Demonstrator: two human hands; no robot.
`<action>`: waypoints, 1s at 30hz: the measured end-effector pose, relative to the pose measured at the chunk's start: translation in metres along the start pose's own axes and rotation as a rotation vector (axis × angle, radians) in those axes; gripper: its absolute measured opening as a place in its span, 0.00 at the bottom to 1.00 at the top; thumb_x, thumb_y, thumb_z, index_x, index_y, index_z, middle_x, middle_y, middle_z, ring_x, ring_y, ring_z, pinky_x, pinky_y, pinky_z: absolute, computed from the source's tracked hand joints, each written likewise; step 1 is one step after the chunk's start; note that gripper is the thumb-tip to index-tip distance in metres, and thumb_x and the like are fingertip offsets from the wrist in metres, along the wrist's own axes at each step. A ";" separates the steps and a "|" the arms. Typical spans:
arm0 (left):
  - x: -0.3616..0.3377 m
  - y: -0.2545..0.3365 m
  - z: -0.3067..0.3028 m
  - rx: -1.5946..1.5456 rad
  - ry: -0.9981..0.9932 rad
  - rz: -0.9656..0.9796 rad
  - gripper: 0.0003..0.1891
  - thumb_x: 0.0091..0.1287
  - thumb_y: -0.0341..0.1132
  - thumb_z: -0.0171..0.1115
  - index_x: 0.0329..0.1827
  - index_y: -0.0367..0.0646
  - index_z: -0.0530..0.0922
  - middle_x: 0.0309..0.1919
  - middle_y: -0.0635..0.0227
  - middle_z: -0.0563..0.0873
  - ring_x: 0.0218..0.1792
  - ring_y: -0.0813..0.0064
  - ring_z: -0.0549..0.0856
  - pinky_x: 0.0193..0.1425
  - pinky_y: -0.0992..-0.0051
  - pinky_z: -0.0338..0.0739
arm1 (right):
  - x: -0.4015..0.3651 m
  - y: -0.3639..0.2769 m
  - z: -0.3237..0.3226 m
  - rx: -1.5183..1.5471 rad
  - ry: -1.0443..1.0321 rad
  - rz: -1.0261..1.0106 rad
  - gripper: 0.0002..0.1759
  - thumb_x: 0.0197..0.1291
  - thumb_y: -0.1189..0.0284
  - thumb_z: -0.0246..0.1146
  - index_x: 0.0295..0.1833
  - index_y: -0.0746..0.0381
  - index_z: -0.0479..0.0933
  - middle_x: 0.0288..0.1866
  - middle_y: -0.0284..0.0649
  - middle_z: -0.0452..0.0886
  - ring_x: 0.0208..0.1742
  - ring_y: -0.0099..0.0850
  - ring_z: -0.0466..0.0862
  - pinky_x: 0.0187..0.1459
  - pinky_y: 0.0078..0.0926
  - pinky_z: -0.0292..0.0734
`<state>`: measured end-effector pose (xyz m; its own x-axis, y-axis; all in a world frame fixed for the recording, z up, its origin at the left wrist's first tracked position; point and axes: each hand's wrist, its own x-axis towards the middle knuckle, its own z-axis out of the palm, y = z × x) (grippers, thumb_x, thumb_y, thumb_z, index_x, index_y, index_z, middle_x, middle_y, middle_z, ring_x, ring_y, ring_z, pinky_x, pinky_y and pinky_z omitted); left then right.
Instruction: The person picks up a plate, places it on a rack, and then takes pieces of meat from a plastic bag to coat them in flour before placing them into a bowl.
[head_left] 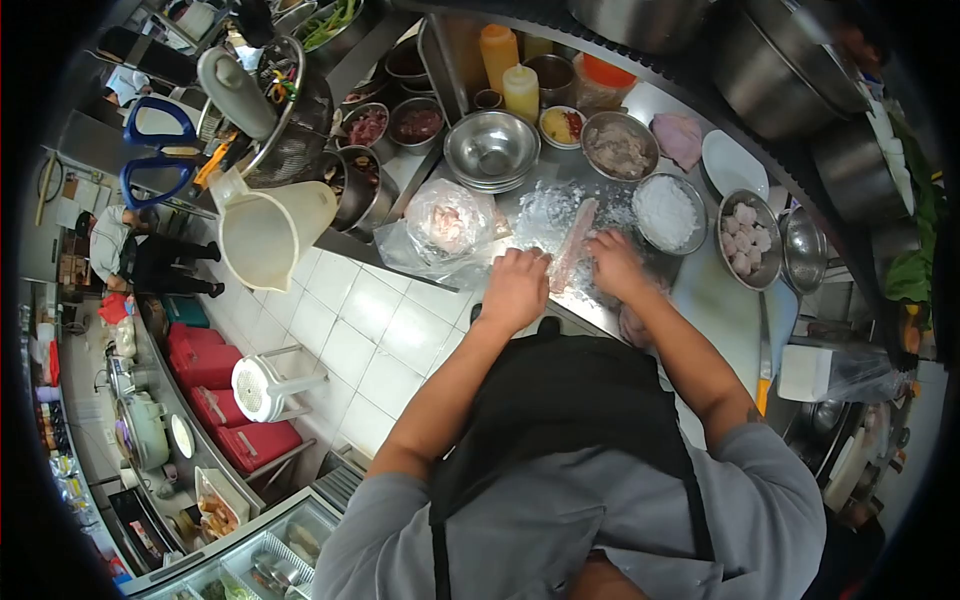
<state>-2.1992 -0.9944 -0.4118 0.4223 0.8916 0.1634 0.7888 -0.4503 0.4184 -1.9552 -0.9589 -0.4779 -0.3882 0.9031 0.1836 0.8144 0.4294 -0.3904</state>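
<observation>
A long, pale strip of meat [575,245] dusted with white powder lies on the steel counter between my hands. My left hand [519,290] is closed, with its fingers curled at the strip's near end; the fingertips are partly hidden. On the strip's right side is my right hand [618,265], its fingers slightly apart and bent toward the meat. White powder [545,215] is scattered around the strip. Left of it, a clear plastic bag [445,225] contains pale pink pieces. A bowl of white powder [668,212] stands beyond my right hand.
Stacked steel bowls [490,150], squeeze bottles [520,92] and a bowl of pale balls [748,240] surround the work area. A knife [764,355] lies on the cutting board [715,310] at right. A plastic jug [270,235] hangs at left. Another person [125,245] stands farther off.
</observation>
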 end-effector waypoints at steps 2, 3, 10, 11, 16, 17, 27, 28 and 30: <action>0.003 -0.018 -0.022 -0.063 0.202 -0.079 0.18 0.61 0.32 0.66 0.54 0.41 0.82 0.49 0.59 0.85 0.52 0.54 0.79 0.60 0.59 0.73 | 0.005 -0.001 -0.004 0.009 0.014 0.061 0.21 0.50 0.78 0.62 0.52 0.62 0.82 0.53 0.45 0.80 0.60 0.46 0.75 0.63 0.42 0.72; 0.004 -0.032 -0.034 -0.054 0.247 -0.170 0.15 0.61 0.31 0.66 0.52 0.40 0.83 0.48 0.56 0.86 0.51 0.52 0.81 0.59 0.58 0.75 | 0.007 -0.002 -0.005 0.030 0.027 0.080 0.20 0.50 0.78 0.62 0.52 0.62 0.82 0.52 0.45 0.80 0.60 0.46 0.75 0.63 0.42 0.72; 0.015 -0.140 -0.068 0.022 0.031 -0.490 0.14 0.67 0.39 0.63 0.53 0.49 0.86 0.48 0.55 0.87 0.52 0.51 0.84 0.56 0.58 0.79 | 0.003 -0.013 -0.011 0.113 0.068 0.139 0.20 0.53 0.78 0.61 0.54 0.63 0.81 0.52 0.47 0.80 0.58 0.49 0.76 0.63 0.44 0.72; 0.019 -0.146 -0.065 0.057 -0.010 -0.426 0.14 0.67 0.39 0.63 0.53 0.48 0.86 0.48 0.55 0.87 0.52 0.51 0.84 0.57 0.58 0.79 | 0.003 -0.013 -0.009 0.113 0.078 0.140 0.20 0.53 0.78 0.61 0.53 0.63 0.81 0.52 0.47 0.80 0.58 0.49 0.76 0.63 0.44 0.72; 0.045 -0.158 -0.041 0.289 -0.230 -0.259 0.14 0.67 0.39 0.61 0.50 0.45 0.86 0.53 0.55 0.85 0.55 0.53 0.84 0.61 0.58 0.78 | -0.002 -0.023 -0.007 0.101 0.091 0.137 0.19 0.53 0.77 0.61 0.53 0.63 0.81 0.50 0.48 0.80 0.57 0.51 0.76 0.62 0.46 0.72; 0.049 -0.162 -0.036 0.321 -0.260 -0.254 0.14 0.67 0.39 0.60 0.50 0.44 0.86 0.54 0.55 0.85 0.56 0.53 0.84 0.61 0.58 0.77 | -0.001 -0.026 -0.008 0.103 0.082 0.142 0.19 0.53 0.77 0.61 0.52 0.63 0.81 0.50 0.48 0.80 0.57 0.51 0.76 0.62 0.46 0.72; 0.051 -0.193 -0.060 -0.380 -0.195 -0.310 0.12 0.64 0.36 0.60 0.41 0.36 0.83 0.34 0.60 0.87 0.41 0.63 0.86 0.51 0.67 0.77 | 0.053 -0.088 -0.012 0.274 0.148 0.126 0.17 0.56 0.75 0.60 0.52 0.61 0.82 0.52 0.48 0.82 0.58 0.50 0.77 0.63 0.44 0.72; 0.052 -0.198 -0.063 -0.484 -0.194 -0.337 0.11 0.64 0.35 0.60 0.40 0.36 0.83 0.31 0.64 0.85 0.38 0.68 0.85 0.49 0.70 0.77 | 0.062 -0.097 -0.010 0.316 0.130 0.116 0.17 0.56 0.75 0.60 0.53 0.61 0.82 0.52 0.49 0.82 0.57 0.50 0.78 0.62 0.44 0.73; 0.052 -0.203 -0.069 -0.663 -0.188 -0.387 0.08 0.63 0.33 0.59 0.36 0.37 0.81 0.27 0.69 0.82 0.33 0.75 0.81 0.43 0.73 0.74 | 0.084 -0.116 -0.006 0.400 0.097 0.093 0.18 0.58 0.74 0.60 0.54 0.61 0.81 0.53 0.49 0.82 0.55 0.50 0.80 0.60 0.43 0.75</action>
<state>-2.3683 -0.8529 -0.4263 0.2874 0.9295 -0.2313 0.4895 0.0650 0.8696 -2.0802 -0.9330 -0.4121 -0.2633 0.9421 0.2077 0.6048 0.3290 -0.7252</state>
